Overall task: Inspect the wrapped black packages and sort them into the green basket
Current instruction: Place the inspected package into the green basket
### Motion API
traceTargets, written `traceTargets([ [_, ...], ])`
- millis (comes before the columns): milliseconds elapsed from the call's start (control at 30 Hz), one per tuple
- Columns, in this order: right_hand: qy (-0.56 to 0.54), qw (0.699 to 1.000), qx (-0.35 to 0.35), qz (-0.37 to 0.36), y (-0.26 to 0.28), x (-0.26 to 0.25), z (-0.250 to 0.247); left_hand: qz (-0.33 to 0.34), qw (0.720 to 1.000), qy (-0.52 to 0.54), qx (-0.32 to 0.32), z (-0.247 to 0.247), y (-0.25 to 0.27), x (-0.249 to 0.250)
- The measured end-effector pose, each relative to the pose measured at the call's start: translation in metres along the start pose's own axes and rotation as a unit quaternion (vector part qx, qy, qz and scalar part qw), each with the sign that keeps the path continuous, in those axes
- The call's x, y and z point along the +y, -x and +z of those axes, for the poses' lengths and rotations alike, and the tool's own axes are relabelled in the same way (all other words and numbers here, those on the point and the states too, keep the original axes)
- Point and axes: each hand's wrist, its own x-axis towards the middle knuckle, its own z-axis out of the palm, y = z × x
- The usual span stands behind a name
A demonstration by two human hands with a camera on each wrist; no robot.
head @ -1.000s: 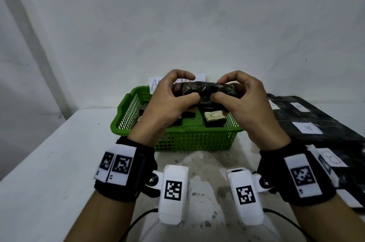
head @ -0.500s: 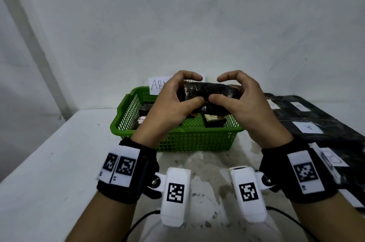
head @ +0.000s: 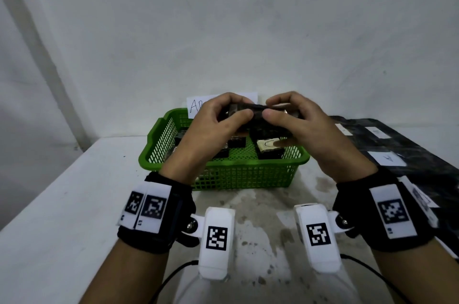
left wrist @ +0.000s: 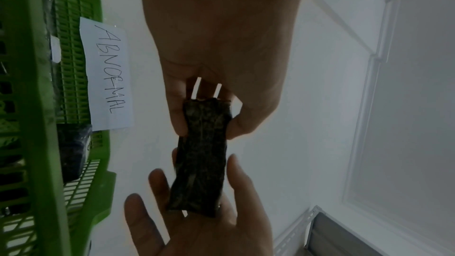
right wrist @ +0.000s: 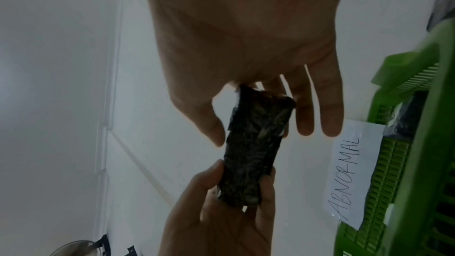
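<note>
Package (head: pixel 258 111): black, wrapped, oblong; held level above the basket (head: pixel 248 174), one end in each hand. Left hand (head: pixel 213 127): fingers and thumb pinch its left end. Right hand (head: pixel 305 127): fingers pinch its right end. Basket: green, on the surface (head: pixel 62 204), holding further packages; paper sign (left wrist: pixel 108 73) reading "ABNORMAL" behind it.

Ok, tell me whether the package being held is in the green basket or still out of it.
Out. Both hands, left hand and right hand, hold the black package by its ends above the green basket.
</note>
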Motion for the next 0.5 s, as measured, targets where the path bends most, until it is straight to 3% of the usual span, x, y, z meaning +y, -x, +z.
traceTargets([
  [100, 0.004, 1.000, 0.000, 0.020, -0.0001, 0.0011, 0.0022, 0.024, 1.000, -0.014, 0.013, 0.0018, 0.0002, -0.0012],
  [300, 0.101, 0.985, 0.079, -0.117, 0.0033, -0.0037, 0.0048, 0.032, 0.999, -0.009, 0.028, 0.0059, -0.0010, -0.0042],
  [400, 0.103, 0.977, 0.095, -0.162, 0.0048, -0.0069, 0.0026, -0.008, 0.999, -0.018, 0.027, 0.0020, -0.0019, -0.0045],
  [500, 0.105, 0.981, 0.063, -0.149, 0.0034, -0.0051, -0.0041, -0.060, 0.998, 0.003, 0.015, 0.0011, -0.0013, -0.0021],
])
